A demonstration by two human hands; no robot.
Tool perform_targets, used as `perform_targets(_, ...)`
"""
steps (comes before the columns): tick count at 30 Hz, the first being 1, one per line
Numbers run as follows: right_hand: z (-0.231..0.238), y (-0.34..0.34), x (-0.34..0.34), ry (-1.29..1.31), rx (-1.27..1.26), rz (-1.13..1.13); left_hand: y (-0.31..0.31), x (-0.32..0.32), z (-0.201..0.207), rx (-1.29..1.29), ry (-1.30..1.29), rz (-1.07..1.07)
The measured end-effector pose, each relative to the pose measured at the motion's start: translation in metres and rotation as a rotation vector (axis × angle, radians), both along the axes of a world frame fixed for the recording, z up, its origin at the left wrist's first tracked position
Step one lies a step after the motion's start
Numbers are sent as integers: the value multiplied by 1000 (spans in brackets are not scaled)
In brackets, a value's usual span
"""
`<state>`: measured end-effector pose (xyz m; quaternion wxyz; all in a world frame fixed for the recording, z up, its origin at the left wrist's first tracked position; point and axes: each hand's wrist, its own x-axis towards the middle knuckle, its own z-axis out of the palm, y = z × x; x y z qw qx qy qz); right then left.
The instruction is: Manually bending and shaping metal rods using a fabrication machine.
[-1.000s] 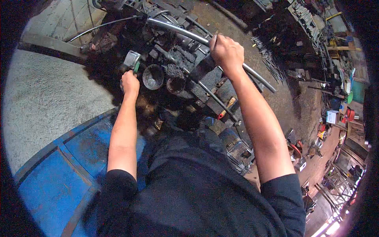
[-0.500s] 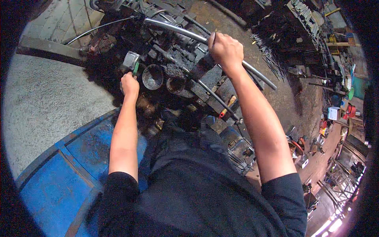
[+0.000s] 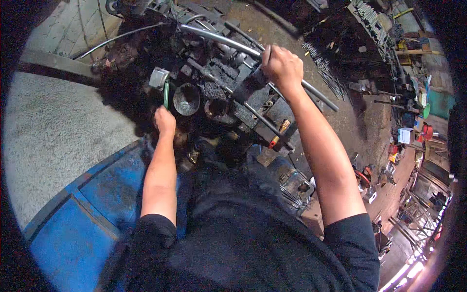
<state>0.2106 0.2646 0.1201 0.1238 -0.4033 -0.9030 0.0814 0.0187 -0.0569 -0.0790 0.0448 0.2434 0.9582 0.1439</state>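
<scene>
Blue metal panels [image 3: 73,238] lie at the lower left; beyond them, the left hand [image 3: 165,121] is at the lower end of a green handle [image 3: 166,95], though in such shadow I cannot tell whether it closes around it. Farther up, past a round metal cup [image 3: 186,100], the right hand [image 3: 283,69] is wrapped around a long silvery pipe [image 3: 219,38] slanting over a grimy machine [image 3: 250,87].

The left hand [image 3: 165,120] is a bit blurry and its fingertips are hidden, so you can't tell how they sit on the green handle [image 3: 166,94]. The right hand [image 3: 283,66] hides its own palm and covers a piece of the long silver bar [image 3: 221,39]. The dark round edge cuts off the blue panel [image 3: 73,248], and bits in the messy pile [image 3: 433,197] are too small to tell.
</scene>
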Motion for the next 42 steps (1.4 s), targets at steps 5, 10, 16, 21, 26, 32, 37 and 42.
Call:
perform_targets(5, -5, -6, -7, -18, 55, -6, -6, 13, -24, -42, -365, 155)
perform_targets(10, -5, -10, -1, 59, 161, 30, -25, -2, -31, -26, -453, 85)
perform_targets(16, -5, -50, -64, -42, 145, 124, -10, -50, 73, 338, -579, 45)
perform_targets(21, 12, -83, -141, -101, 88, -26, 32, -113, 121, 702, -456, 18)
perform_targets(26, 12, -69, -150, -106, -49, 107, 73, -128, 191, 903, -733, 126)
perform_targets(32, 40, -137, -222, 407, 1, 380, 62, -152, 210, 1021, -500, 246)
perform_targets(37, -9, -147, -300, 580, -1191, 132, 71, -155, 239, 954, -438, 228)
perform_targets(42, -31, -149, -365, 1162, -2042, -315, 81, -190, 230, 1084, -447, -174)
